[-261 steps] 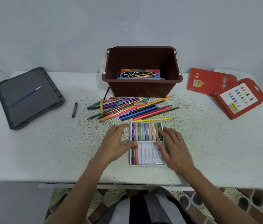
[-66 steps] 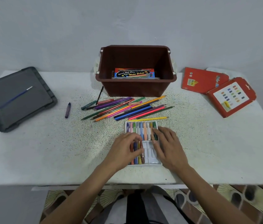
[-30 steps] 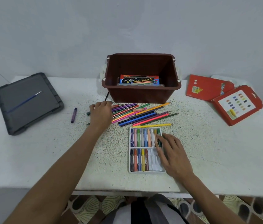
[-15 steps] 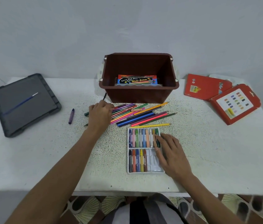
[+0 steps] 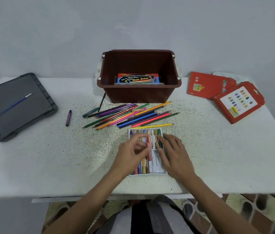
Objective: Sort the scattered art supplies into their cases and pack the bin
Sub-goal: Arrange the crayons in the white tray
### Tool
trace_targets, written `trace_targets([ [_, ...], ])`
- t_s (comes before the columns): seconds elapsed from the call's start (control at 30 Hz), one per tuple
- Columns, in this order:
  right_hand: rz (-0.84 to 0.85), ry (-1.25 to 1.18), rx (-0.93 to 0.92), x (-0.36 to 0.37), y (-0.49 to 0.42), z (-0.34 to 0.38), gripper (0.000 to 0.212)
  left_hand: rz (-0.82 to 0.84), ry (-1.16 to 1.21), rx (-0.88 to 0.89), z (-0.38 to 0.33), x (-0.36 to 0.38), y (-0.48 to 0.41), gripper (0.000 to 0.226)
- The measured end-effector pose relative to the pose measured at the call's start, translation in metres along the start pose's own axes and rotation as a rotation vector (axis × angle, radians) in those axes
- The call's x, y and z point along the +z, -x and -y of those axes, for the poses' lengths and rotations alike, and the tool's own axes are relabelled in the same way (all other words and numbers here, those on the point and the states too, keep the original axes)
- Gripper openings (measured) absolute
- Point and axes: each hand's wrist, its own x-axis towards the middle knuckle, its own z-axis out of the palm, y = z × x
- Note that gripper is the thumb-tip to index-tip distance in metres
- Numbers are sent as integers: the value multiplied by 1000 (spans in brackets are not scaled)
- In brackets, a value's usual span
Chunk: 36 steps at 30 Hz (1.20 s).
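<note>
A white crayon tray (image 5: 158, 173) lies near the table's front edge, its upper row full and its lower row partly filled. My left hand (image 5: 130, 153) hovers over the tray's left half and pinches a pink crayon (image 5: 148, 146) above the slots. My right hand (image 5: 173, 156) rests flat on the tray's right side. Several coloured pencils (image 5: 130, 115) lie in a loose pile behind the tray, with a yellow pencil (image 5: 153, 126) nearest to it. A purple crayon (image 5: 68, 118) lies alone to the left. The brown bin (image 5: 140, 96) holds a watercolour box (image 5: 138, 78).
A grey lid (image 5: 32, 100) with a blue brush (image 5: 13, 104) on it sits at the far left. Two red cardboard cases (image 5: 208, 85) (image 5: 239, 103) lie at the right. A black stick (image 5: 102, 102) leans on the bin; a teal crayon (image 5: 90, 112) lies beside the pile.
My left hand has come back from the pencil pile to the tray with a pink crayon in its fingers. The lower row gained crayons over the earlier frames. My right hand has stayed on the tray.
</note>
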Motion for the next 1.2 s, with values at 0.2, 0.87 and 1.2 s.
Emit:
trace_targets([
  [0.2,-85,34,-98,0,-1,0,40,52,-303,82,26,10,12,37],
  [0.87,57,6,46,2,2,-3,51,-79,-814,192,53,2,-11,97],
  [1.2,65,7,37,1,2,-2,54,-468,-684,50,60,-76,-65,43],
])
